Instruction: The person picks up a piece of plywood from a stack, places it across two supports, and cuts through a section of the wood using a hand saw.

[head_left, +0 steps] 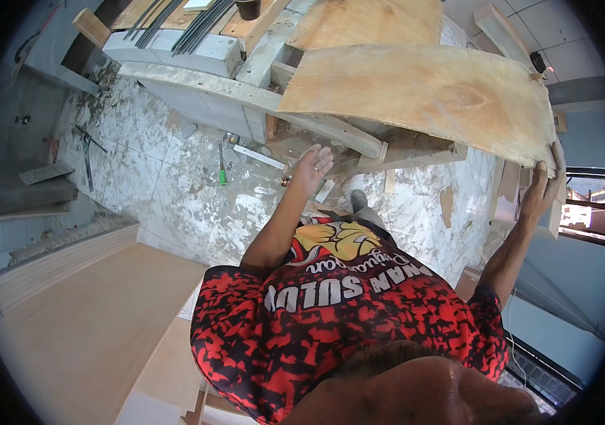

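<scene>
A sheet of plywood (423,92) with a rough near edge lies tilted across a wooden bench frame (246,95). Its right corner is in my right hand (545,183), whose fingers wrap over the edge. My left hand (313,168) is held out in front of me below the sheet's left end, palm partly showing. Its fingers are extended, with nothing in them, and apart from the sheet. A second plywood piece (366,25) lies behind the first, partly covered by it.
Thin dark rods (203,27) and a dark cup (248,8) rest on the bench. A green-handled tool (222,173) and a pale strip (260,157) lie on the paint-stained floor (154,152). A large board (90,333) stands at lower left; a window (591,209) is at right.
</scene>
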Demonstrator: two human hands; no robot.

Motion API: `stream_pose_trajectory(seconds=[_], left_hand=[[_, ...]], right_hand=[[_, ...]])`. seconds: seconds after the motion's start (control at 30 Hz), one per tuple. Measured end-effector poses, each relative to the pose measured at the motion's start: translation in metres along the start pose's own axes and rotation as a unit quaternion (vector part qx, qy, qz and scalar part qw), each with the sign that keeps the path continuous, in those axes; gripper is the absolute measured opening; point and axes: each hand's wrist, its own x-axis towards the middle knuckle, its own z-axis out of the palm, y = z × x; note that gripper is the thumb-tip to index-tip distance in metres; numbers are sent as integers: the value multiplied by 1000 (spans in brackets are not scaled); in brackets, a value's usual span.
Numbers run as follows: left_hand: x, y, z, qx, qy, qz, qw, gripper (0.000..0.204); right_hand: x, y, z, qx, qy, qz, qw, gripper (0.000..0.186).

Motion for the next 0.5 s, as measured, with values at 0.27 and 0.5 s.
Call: stream_pose_trajectory(seconds=[0.27, 0.5], left_hand=[[-11, 8, 43, 43, -30, 102, 993, 30], [-23, 2, 117, 52, 20, 251, 966, 41]], right_hand=[[9, 15, -16, -32, -52, -113, 992, 59], [58, 44, -17, 50, -86, -300, 949, 79]])
